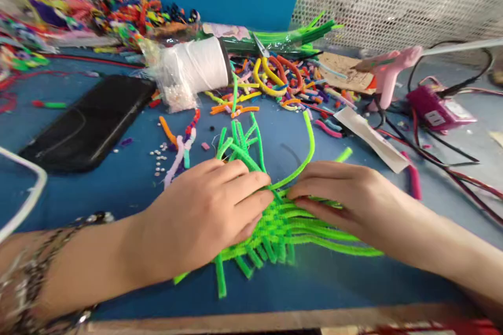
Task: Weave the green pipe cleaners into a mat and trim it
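A woven mat of light and dark green pipe cleaners [275, 222] lies near the table's front edge, its loose ends spreading right, down and up. My left hand [212, 204] rests over its left part, fingers bent together on a darker green strand. At the upper right of the weave, my right hand [334, 191] has its fingers closed around light green strands, with thumb and fingertips near each other. One light green pipe cleaner [310, 141] curves up between my hands. Green stems shaped like a branching leaf [245, 138] stick out beyond my left hand.
A black phone [90, 123] lies left, beside small beads. Behind are a white thread spool [196, 65], yellow-handled scissors [269, 81] and pipe cleaner scraps. A pink glue gun [389, 73], a magenta box [438, 107] and cables [424, 154] are at right.
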Action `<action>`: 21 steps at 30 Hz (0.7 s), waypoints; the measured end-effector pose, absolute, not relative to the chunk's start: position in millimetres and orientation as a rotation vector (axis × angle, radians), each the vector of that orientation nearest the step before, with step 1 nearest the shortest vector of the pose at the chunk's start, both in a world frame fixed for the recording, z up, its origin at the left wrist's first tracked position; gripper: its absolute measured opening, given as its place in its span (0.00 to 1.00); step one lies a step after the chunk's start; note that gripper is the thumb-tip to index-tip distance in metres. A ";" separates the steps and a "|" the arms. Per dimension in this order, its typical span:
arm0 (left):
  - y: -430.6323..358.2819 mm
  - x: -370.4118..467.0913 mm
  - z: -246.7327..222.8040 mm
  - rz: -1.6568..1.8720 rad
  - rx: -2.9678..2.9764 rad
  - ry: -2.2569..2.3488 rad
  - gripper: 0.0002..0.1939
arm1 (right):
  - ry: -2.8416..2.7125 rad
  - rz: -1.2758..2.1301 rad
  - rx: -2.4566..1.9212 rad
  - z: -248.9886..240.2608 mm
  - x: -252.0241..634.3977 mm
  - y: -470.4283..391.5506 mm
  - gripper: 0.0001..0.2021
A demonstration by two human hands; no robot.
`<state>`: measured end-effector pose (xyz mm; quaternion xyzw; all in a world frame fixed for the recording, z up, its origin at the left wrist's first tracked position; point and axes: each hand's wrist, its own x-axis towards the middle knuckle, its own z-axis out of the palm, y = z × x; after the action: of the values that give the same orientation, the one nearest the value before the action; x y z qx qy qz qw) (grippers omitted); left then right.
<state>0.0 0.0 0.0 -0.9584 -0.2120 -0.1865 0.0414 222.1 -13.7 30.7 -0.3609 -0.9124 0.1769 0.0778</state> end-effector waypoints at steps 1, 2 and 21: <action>-0.5 -0.4 0.4 -0.574 -2.935 -0.641 0.10 | -2.744 0.521 -1.106 30.9 221.3 -13.4 0.12; -0.9 -0.8 0.9 -0.578 -2.935 -0.633 0.10 | -2.750 0.518 -1.127 31.1 220.5 -13.2 0.11; 1.1 0.4 0.2 -0.562 -2.972 -0.571 0.13 | -2.788 0.456 -1.250 38.2 217.8 -13.0 0.10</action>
<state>0.4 1.1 0.2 -0.9651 -0.1855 -0.1824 0.0316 217.8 -13.0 38.2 -0.4045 -0.9022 0.1475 0.0261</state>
